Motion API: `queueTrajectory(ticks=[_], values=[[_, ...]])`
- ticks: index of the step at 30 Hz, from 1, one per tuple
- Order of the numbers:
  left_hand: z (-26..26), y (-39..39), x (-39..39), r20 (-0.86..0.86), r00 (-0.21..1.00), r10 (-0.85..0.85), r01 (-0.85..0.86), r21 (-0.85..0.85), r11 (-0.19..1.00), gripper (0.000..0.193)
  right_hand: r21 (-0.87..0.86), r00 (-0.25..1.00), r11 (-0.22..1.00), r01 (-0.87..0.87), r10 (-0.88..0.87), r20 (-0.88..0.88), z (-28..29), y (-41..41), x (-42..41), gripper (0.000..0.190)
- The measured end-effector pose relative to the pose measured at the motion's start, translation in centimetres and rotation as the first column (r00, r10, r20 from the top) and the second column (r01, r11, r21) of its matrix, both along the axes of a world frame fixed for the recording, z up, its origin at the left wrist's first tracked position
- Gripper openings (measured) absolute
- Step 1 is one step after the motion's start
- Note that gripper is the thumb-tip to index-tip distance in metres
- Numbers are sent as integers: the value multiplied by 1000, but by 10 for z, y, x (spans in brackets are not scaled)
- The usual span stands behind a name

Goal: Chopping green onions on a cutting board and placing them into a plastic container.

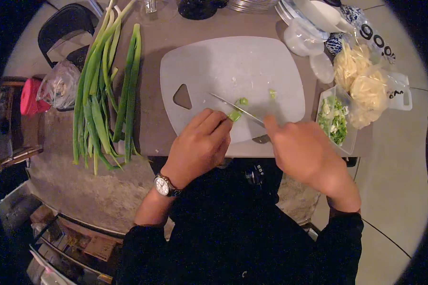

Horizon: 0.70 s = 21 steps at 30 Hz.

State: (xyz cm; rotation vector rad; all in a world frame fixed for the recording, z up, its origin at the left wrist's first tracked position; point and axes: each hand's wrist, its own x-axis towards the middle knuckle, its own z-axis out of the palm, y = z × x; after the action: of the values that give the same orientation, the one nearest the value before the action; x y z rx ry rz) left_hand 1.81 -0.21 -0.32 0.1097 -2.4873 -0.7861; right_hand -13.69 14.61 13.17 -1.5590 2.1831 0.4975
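Observation:
My left hand point(201, 139), with a watch on its wrist, pinches a short piece of green onion point(234, 115) against a white cutting board point(199, 60). In my right hand point(303, 149) is a kitchen knife point(237, 107), its handle hidden in the fist. The blade slants across the board beside the held piece. A small cut bit of green onion point(243, 101) lies just past the blade. Another green bit point(272, 94) sits farther right on the board. Long green onions point(100, 92) lie at the table's left, with a separate stalk point(130, 89) nearer the board.
At the right stands a clear plastic container point(333, 121) of chopped green onion, beside plastic bags of pale strips point(367, 85). Stacked bowls and plates point(306, 21) are behind it. A black folding chair point(66, 28) and a bagged item point(61, 85) are left of the table.

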Motion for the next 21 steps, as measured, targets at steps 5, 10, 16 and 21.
queueTrajectory(ticks=[5,10,16,21], values=[[-1,-3,-3,-31,998,-52,52,-1,999,24,37,993,993,114,-113,-30,-31,5,14,32],[3,-2,-4,-29,998,-62,62,6,998,23,-198,998,979,53,-56,-7,-39,-7,7,31],[-1,-2,2,23,1000,-17,18,-4,1000,23,-21,1000,1000,3,-3,11,-4,2,7,30],[-2,-4,0,5,999,-46,46,7,999,25,-49,998,997,54,-56,-39,-35,1,16,28]])
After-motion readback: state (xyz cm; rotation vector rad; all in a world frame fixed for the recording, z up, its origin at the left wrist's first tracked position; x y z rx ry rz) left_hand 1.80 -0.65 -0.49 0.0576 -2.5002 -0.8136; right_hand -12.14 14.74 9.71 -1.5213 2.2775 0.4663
